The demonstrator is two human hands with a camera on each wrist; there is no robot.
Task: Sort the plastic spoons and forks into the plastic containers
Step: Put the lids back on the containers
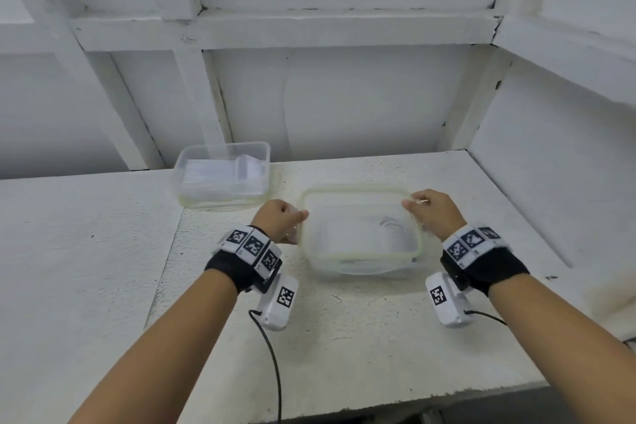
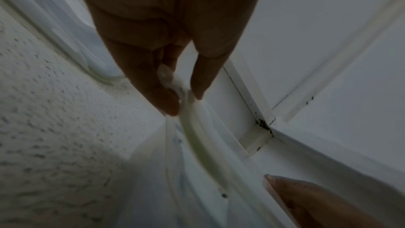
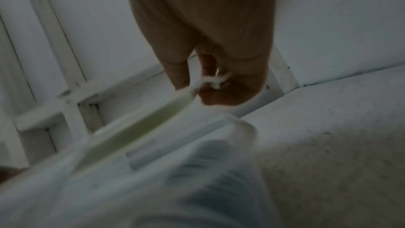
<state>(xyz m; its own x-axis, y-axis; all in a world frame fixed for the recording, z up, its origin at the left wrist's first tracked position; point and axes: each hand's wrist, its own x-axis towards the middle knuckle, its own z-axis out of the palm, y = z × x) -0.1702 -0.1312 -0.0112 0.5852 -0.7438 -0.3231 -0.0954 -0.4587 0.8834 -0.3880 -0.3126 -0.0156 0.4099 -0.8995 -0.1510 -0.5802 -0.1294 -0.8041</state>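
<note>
A clear lid with a pale green seal hangs just over the near clear container, which holds stacked clear spoons. My left hand pinches the lid's left edge between thumb and fingers. My right hand pinches its far right corner. In the left wrist view the left hand grips a white tab of the lid. The right wrist view, which is blurred, has the right hand pinching a tab of the lid above the spoons.
A second clear container with clear forks stands at the back left, against the white panelled wall. The speckled white table drops off at its front edge, and a wall panel closes the right side.
</note>
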